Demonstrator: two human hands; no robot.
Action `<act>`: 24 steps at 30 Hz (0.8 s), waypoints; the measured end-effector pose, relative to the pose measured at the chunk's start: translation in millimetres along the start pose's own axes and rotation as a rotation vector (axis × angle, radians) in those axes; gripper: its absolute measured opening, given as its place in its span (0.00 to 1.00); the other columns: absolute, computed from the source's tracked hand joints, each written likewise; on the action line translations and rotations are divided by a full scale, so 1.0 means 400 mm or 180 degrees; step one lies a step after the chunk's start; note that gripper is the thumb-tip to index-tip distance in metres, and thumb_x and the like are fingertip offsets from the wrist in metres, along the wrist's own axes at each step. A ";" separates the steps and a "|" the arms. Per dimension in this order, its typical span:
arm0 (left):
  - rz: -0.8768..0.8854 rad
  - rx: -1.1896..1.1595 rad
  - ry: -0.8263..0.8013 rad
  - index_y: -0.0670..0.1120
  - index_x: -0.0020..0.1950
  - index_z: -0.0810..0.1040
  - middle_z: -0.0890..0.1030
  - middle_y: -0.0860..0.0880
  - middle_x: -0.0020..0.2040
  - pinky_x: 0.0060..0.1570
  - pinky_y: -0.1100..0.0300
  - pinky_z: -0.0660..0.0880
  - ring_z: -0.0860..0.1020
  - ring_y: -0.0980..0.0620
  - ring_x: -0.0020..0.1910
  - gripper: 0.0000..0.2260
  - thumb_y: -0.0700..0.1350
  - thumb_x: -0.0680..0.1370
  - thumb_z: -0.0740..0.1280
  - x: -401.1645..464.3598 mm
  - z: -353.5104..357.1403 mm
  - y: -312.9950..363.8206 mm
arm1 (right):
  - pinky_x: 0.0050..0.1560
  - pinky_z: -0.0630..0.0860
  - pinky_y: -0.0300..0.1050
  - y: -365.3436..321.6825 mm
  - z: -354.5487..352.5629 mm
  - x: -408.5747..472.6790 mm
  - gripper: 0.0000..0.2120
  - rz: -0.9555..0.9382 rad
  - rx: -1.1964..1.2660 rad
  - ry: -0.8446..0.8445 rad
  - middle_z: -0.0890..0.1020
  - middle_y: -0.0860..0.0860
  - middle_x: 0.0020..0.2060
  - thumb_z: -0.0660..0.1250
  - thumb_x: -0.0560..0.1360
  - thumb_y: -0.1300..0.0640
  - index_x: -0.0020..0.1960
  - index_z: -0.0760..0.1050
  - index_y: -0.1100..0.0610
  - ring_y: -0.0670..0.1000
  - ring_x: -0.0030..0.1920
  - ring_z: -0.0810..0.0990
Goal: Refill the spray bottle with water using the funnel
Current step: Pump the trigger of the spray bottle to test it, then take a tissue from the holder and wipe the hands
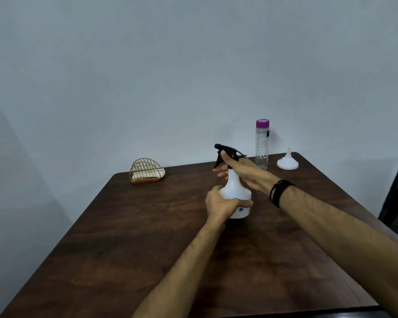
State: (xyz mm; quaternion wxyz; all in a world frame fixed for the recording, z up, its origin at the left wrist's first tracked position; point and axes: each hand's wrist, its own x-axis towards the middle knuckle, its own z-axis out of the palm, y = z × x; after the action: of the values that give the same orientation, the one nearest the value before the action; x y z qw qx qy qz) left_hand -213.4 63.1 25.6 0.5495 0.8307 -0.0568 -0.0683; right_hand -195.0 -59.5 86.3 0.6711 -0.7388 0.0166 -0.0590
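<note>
Dark brown wooden table (147, 237); gold wire napkin holder (145, 171) with pale napkins, far left; plain grey wall (147, 65) behind.

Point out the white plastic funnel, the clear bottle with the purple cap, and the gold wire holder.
white plastic funnel (287, 162): head view, on its wide cone.
clear bottle with the purple cap (261, 148): head view, mid-body.
gold wire holder (144, 168): head view, front wires.

Table (147, 237) is dark wood with a slight sheen. Spray bottle (236, 191) looks like matt white plastic with a black plastic trigger head (228, 150). Funnel (287, 161): smooth white plastic. Water bottle (261, 145) is clear and glossy, napkin holder (145, 171) is gold wire.
</note>
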 end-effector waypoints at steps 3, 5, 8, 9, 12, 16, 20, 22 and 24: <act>0.0010 0.0166 0.0280 0.45 0.73 0.69 0.74 0.47 0.66 0.62 0.50 0.77 0.74 0.47 0.66 0.48 0.54 0.58 0.84 0.052 0.001 -0.002 | 0.53 0.81 0.51 0.030 -0.005 0.023 0.27 -0.0039 -0.0564 0.0380 0.87 0.51 0.43 0.63 0.76 0.32 0.51 0.79 0.57 0.51 0.45 0.85; -0.0083 0.0113 0.0405 0.44 0.74 0.66 0.71 0.47 0.67 0.63 0.52 0.75 0.72 0.46 0.67 0.46 0.52 0.61 0.84 0.086 0.006 -0.012 | 0.50 0.77 0.48 0.067 -0.020 0.041 0.31 -0.0053 -0.1214 0.0565 0.84 0.49 0.46 0.56 0.76 0.29 0.51 0.78 0.56 0.50 0.48 0.82; -0.0045 0.0206 0.0497 0.43 0.74 0.63 0.68 0.45 0.69 0.63 0.50 0.74 0.72 0.44 0.67 0.46 0.51 0.62 0.84 0.148 0.018 -0.028 | 0.51 0.71 0.46 0.131 -0.047 0.061 0.28 0.0065 -0.1697 0.0656 0.80 0.49 0.52 0.53 0.80 0.33 0.60 0.75 0.55 0.51 0.54 0.78; -0.0023 0.0251 0.0524 0.43 0.73 0.63 0.68 0.45 0.69 0.64 0.49 0.74 0.72 0.44 0.66 0.46 0.52 0.62 0.84 0.179 0.028 -0.029 | 0.51 0.70 0.45 0.156 -0.056 0.073 0.25 0.0100 -0.1786 0.0626 0.79 0.49 0.52 0.53 0.82 0.36 0.62 0.74 0.54 0.51 0.54 0.78; 0.0035 0.0550 0.0433 0.43 0.73 0.61 0.65 0.45 0.69 0.61 0.49 0.75 0.73 0.42 0.66 0.47 0.54 0.63 0.82 0.249 0.043 -0.030 | 0.56 0.73 0.48 0.238 -0.067 0.090 0.21 0.0158 -0.2190 0.0429 0.80 0.51 0.55 0.52 0.83 0.40 0.62 0.73 0.54 0.53 0.57 0.79; 0.0002 0.0856 0.0264 0.44 0.78 0.55 0.61 0.44 0.71 0.60 0.47 0.74 0.72 0.40 0.68 0.50 0.56 0.66 0.81 0.359 0.070 -0.016 | 0.73 0.62 0.59 0.319 -0.073 0.143 0.24 0.0138 -0.2600 0.0156 0.77 0.50 0.66 0.44 0.84 0.43 0.69 0.71 0.51 0.53 0.70 0.71; -0.0036 0.0746 0.0181 0.44 0.77 0.54 0.60 0.42 0.72 0.64 0.47 0.73 0.70 0.39 0.69 0.51 0.57 0.66 0.81 0.455 0.096 0.005 | 0.78 0.49 0.57 0.361 -0.069 0.187 0.28 0.0118 -0.3248 0.0084 0.57 0.49 0.80 0.44 0.85 0.43 0.81 0.53 0.53 0.52 0.80 0.54; -0.0043 0.0608 0.0124 0.43 0.77 0.54 0.58 0.41 0.73 0.67 0.49 0.70 0.67 0.39 0.71 0.50 0.56 0.67 0.81 0.496 0.107 0.013 | 0.78 0.47 0.55 0.373 -0.071 0.204 0.29 0.0160 -0.3475 0.0001 0.54 0.50 0.81 0.45 0.84 0.42 0.81 0.51 0.54 0.52 0.80 0.51; -0.0091 0.0486 0.0036 0.42 0.78 0.52 0.56 0.41 0.74 0.71 0.51 0.67 0.64 0.40 0.74 0.50 0.55 0.68 0.80 0.523 0.112 0.022 | 0.78 0.45 0.54 0.372 -0.070 0.206 0.30 0.0194 -0.3590 -0.0010 0.53 0.51 0.81 0.46 0.84 0.42 0.81 0.50 0.55 0.51 0.81 0.49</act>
State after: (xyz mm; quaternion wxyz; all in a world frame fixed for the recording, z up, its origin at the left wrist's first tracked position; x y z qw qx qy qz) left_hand -15.6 -16.6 5.8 0.4839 0.8713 -0.0468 -0.0670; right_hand -108.0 -110.4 -53.5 0.1738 -0.9824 0.0659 -0.0205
